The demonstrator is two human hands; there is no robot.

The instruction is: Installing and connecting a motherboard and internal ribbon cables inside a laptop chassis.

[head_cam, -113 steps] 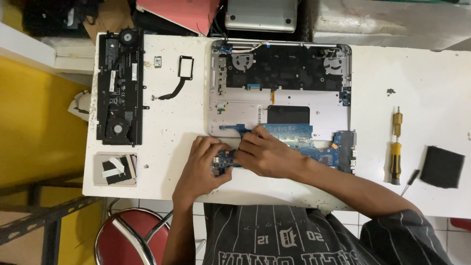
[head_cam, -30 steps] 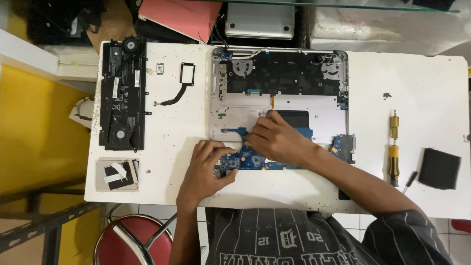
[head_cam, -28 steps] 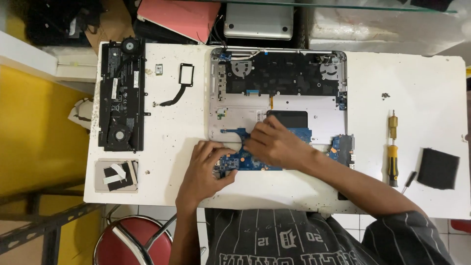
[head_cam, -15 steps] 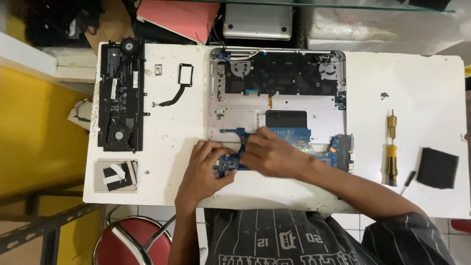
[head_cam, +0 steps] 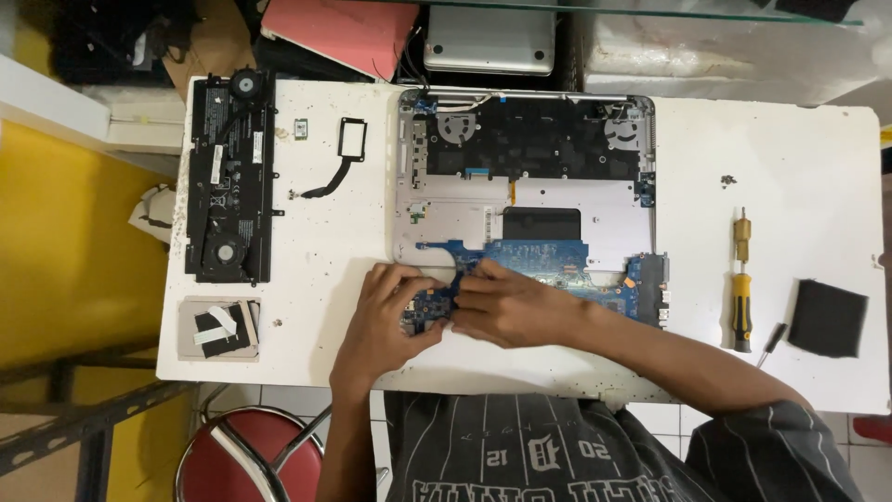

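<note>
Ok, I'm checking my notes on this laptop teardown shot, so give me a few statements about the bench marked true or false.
1. Both hands, left hand and right hand, rest on the blue circuit board. True.
2. The circuit board lies in the open laptop shell. True.
3. The yellow-handled screwdriver is in the right hand. False: it lies on the white table, right of the laptop.
4. The black battery pack sits left of the laptop. True.
5. The black square pad lies on the battery pack. False: it is at the table's far right.
</note>
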